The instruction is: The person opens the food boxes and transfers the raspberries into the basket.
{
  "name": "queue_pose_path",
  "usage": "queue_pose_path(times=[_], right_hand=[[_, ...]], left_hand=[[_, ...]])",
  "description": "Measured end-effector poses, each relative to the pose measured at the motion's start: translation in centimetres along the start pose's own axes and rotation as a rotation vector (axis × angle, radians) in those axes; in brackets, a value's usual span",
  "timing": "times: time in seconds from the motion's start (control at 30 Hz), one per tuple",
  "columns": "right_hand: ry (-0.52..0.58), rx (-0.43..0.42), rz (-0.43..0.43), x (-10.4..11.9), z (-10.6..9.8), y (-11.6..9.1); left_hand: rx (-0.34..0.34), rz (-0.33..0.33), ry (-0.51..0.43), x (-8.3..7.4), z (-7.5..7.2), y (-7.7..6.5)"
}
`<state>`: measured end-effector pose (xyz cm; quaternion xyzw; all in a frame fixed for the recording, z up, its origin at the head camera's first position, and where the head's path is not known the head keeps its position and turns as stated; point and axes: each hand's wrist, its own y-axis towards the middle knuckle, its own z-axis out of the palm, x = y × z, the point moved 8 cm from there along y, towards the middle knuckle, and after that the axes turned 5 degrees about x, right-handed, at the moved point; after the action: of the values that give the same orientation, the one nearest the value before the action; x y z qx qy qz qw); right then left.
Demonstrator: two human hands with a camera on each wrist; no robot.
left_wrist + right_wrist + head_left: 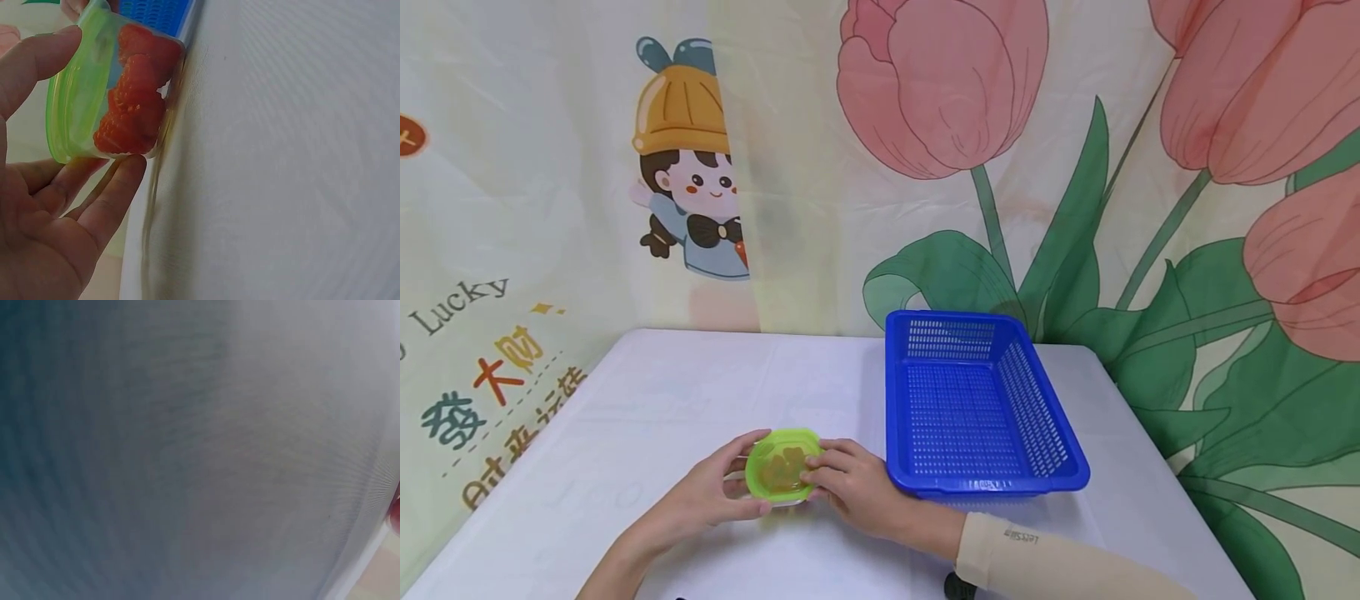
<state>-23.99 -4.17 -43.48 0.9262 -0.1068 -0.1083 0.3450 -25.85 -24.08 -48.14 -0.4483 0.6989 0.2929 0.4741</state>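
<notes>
A small clear plastic container with a bright green lid (pixel 784 463) is held between both hands, close over the white tablecloth. Several bumpy red pieces (pixel 134 103) show through its clear side in the left wrist view. My left hand (pixel 703 487) grips the container from the left, thumb on one side and fingers on the other. From the right, my right hand (pixel 867 493) holds the lid's edge, fingers over the rim and thumb low at the side. The right wrist view is mostly blurred white cloth (pixel 281 456), with that hand's grip out of sight.
A blue perforated plastic basket (pixel 966 417) stands right of the hands, its near rim close to the right wrist. A small dark object (pixel 958 586) lies by the right sleeve (pixel 1045 554). Behind the table hangs a printed curtain (pixel 805 167) with tulips and a cartoon figure.
</notes>
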Motion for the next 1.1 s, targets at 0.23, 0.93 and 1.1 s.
queue_pose_path(times=[0.23,0.93,1.1], right_hand=[[-0.042,0.023,-0.003,0.17,0.38,0.11],[-0.117,0.079,-0.005,0.59,0.77,0.32],[-0.143,0.093,-0.011,0.7,0.89,0.49]], left_hand=[[-0.015,-0.01,0.019,-0.02,-0.08,-0.23],[-0.02,-0.031,0.007,-0.31,-0.13,-0.09],[-0.017,-0.019,0.021,-0.42,-0.2,-0.03]])
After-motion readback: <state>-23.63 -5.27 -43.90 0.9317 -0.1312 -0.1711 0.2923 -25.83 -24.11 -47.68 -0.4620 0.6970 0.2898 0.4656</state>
